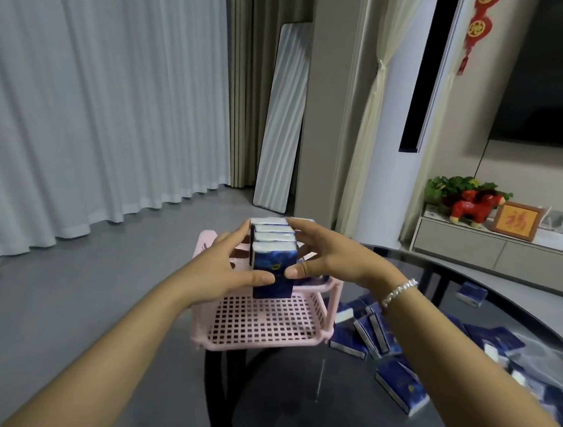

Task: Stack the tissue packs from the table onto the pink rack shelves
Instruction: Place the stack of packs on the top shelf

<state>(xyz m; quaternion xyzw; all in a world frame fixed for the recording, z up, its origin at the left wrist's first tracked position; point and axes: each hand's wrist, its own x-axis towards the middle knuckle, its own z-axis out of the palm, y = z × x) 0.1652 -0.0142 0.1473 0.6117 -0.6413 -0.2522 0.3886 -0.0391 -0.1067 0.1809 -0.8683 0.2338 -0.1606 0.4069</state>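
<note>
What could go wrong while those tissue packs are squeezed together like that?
The row of tissue packs is only pinched between the left hand and right hand, so middle packs might slip out. The pink rack sits near the edge of the glass table; a nudge might tip it off.

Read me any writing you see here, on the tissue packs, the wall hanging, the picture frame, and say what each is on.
"福": gold character in the wooden frame on the cabinet.
Red hanging ornament: gold characters, too blurred to read.
Row of tissue packs gripped between left hand and right hand: a small logo, unreadable.
Loose packs on the table: print too small.
</note>
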